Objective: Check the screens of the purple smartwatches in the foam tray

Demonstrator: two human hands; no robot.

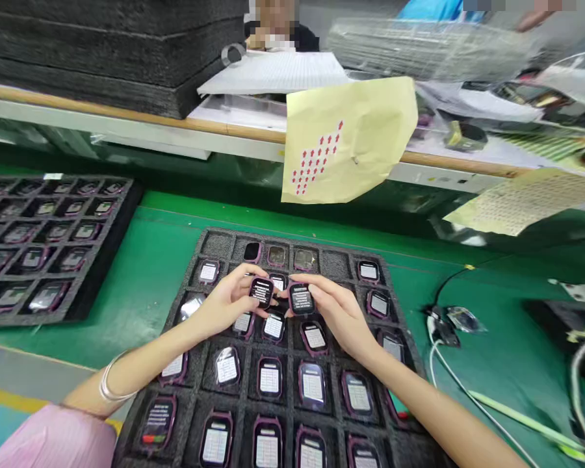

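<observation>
My left hand (234,298) is closed on a purple-rimmed smartwatch (262,292), its lit dark screen showing lines of white text. Beside it, my right hand (332,311) grips a second smartwatch (301,299), which also shows white text on black. Both watch bodies are without straps and are held close together, faces up. Beneath them lies a black foam tray (335,264) divided into square compartments. Several more watches sit in it, most with white screens, such as this watch (270,377). One watch (158,422) at the lower left shows text with a red and green bar.
Another foam tray of watches (85,276) lies at left on the green table (160,260). Cables (448,364) run along the right. Behind stands a shelf with stacked black foam (112,58) and a hanging yellow sheet of red arrow stickers (351,143). A person (277,32) sits beyond.
</observation>
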